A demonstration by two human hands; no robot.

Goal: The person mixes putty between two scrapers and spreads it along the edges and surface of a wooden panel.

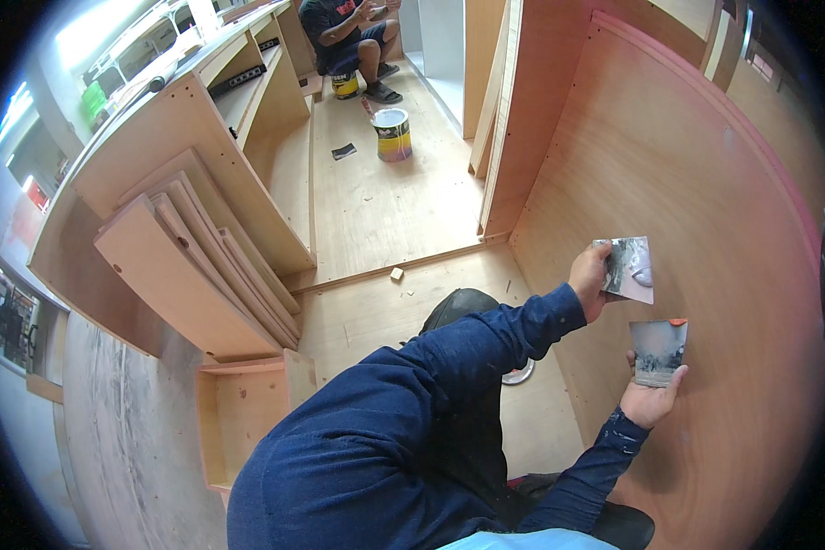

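Observation:
My left hand (pixel 590 280) grips a thin flat filler plate (pixel 617 257) with a pale lump of putty (pixel 642 270) on its right part. Just below it, my right hand (pixel 649 401) is closed on a second flat spreader (pixel 660 353), its face smeared grey and black, with a small orange dab (pixel 677 322) at the top corner. The two plates are close but apart. Both are in front of the upright wooden panel (pixel 706 211) at my right. I cannot tell from this view whether either plate touches the panel.
An open paint can (pixel 394 137) and a dark flat piece (pixel 344 151) lie ahead on the wooden base. Beyond sits another person (pixel 348 37) on a bucket. Leaning boards (pixel 192 275) and an open drawer box (pixel 218 422) are at left. A round lid-like thing (pixel 520 374) is partly hidden below my arm.

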